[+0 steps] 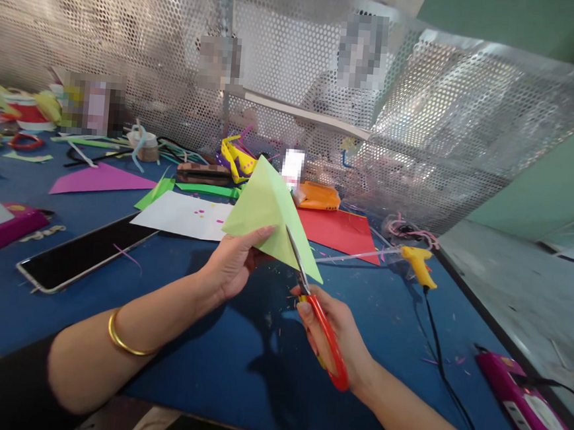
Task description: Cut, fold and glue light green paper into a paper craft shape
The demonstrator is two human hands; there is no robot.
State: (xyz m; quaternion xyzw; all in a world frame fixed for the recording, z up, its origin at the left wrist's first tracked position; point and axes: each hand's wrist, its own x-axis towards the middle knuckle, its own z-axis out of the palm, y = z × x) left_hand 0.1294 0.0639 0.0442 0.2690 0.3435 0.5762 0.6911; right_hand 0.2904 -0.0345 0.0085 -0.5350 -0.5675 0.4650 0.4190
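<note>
My left hand (233, 262) pinches the lower edge of a folded light green sheet of paper (263, 203), thumb on the near face. The paper stands up above the table, peaked at the top. In my right hand (333, 324) is a pair of scissors (328, 331) with red and yellow handles, fingers through the loops. Its metal blades point up and lie across the paper's lower right part. One blade runs over the near face; the other is hidden behind the sheet.
On the blue table (250, 364) lie a black phone (85, 252), white paper (182, 215), red paper (340, 232) and purple paper (103, 179). A yellow glue gun (418, 265) with its cord lies right, near a magenta power strip (525, 399). Perforated metal mesh (289, 56) rises behind; people are beyond it.
</note>
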